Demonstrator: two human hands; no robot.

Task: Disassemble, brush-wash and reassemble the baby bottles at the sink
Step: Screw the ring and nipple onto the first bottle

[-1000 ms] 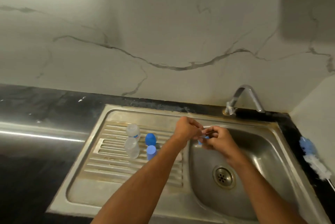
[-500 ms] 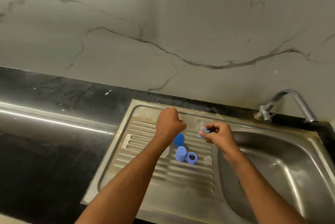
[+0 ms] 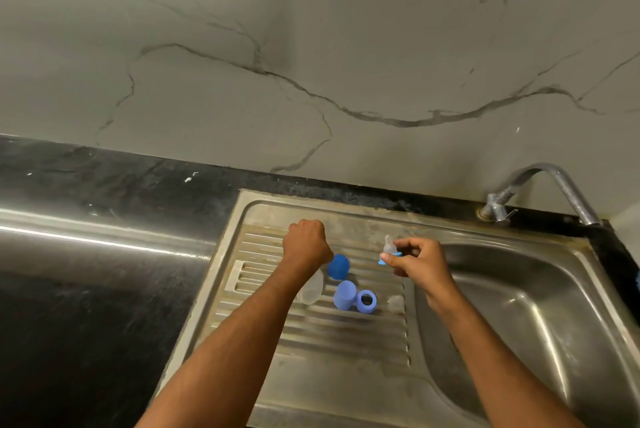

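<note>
My right hand (image 3: 417, 259) pinches a clear teat seated in its blue ring (image 3: 390, 252) above the drainer (image 3: 311, 330), while my left hand (image 3: 306, 244) is curled over a clear bottle (image 3: 311, 289) further left, though I cannot tell whether it grips anything. The teat looks soft, light and likely slippery, so I'd hold by the stiff ring rather than the tip; two blue caps (image 3: 338, 266) (image 3: 345, 295), a loose blue ring (image 3: 366, 301) and another clear teat (image 3: 396, 303) lie between

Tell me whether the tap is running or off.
Off. No water falls from the spout of the tap, and the sink basin below shows no stream or splash. The handle's position is too small to read.
</note>
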